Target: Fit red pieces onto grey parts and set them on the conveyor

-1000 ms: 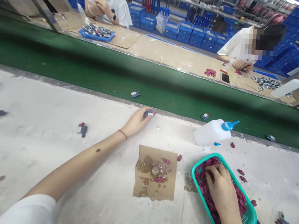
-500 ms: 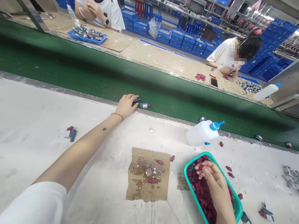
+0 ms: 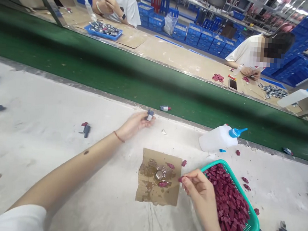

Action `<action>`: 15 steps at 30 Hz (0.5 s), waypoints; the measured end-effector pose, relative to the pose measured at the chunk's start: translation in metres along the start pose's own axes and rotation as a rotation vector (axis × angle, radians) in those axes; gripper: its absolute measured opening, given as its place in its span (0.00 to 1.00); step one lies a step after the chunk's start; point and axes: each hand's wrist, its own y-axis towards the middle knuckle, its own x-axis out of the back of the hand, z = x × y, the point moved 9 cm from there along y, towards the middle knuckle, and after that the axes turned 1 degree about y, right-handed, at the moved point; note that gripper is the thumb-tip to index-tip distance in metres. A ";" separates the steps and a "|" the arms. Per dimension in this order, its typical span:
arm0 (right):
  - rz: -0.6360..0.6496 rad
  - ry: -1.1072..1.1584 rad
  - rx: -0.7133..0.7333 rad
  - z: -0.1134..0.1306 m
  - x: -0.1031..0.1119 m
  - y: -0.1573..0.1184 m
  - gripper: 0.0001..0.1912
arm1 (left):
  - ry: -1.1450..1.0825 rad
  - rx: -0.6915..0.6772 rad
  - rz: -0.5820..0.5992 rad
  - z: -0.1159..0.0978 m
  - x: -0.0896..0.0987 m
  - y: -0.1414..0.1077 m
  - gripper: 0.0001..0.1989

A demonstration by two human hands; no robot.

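Observation:
My left hand (image 3: pixel 138 124) is closed on a small dark blue-grey and white plastic part (image 3: pixel 150 115), held just above the near edge of the green belt. Between thumb and fingers, my right hand (image 3: pixel 199 186) pinches a small dark red piece (image 3: pixel 181 179) at the right edge of a cardboard square (image 3: pixel 171 198). Wet, clear glue, a round metal cap (image 3: pixel 159 175) and a couple of red pieces lie on that cardboard. Beside my right wrist stands a green basket (image 3: pixel 254 223) filled with similar red pieces.
A white squeeze bottle (image 3: pixel 216 139) with a blue nozzle stands behind the basket. The green conveyor belt (image 3: pixel 106 79) crosses beyond the white table and carries a blue-and-red part (image 3: pixel 165 108). Across it, two people sit at a bench (image 3: pixel 159 52). Loose parts (image 3: pixel 85 129) lie on my table.
My left hand has lifted a blue-grey part off the belt and drawn back toward me. My right hand has left the basket with a red piece, moving left to the cardboard. The view has shifted.

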 end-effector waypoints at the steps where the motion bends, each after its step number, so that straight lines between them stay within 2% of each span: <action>1: 0.031 -0.081 0.044 0.002 -0.011 0.003 0.15 | -0.041 0.024 0.030 0.003 -0.003 -0.015 0.09; 4: 0.160 -0.268 0.134 -0.001 -0.045 0.011 0.13 | -0.153 0.115 0.137 0.014 -0.016 -0.059 0.14; 7: 0.246 -0.341 0.205 -0.007 -0.068 0.016 0.13 | -0.140 0.179 0.239 0.021 -0.029 -0.093 0.16; 11: 0.250 -0.432 0.318 -0.008 -0.078 0.019 0.13 | -0.162 0.217 0.273 0.026 -0.038 -0.116 0.19; 15: 0.221 -0.502 0.314 -0.010 -0.074 0.020 0.14 | -0.294 0.282 0.286 0.032 -0.045 -0.125 0.20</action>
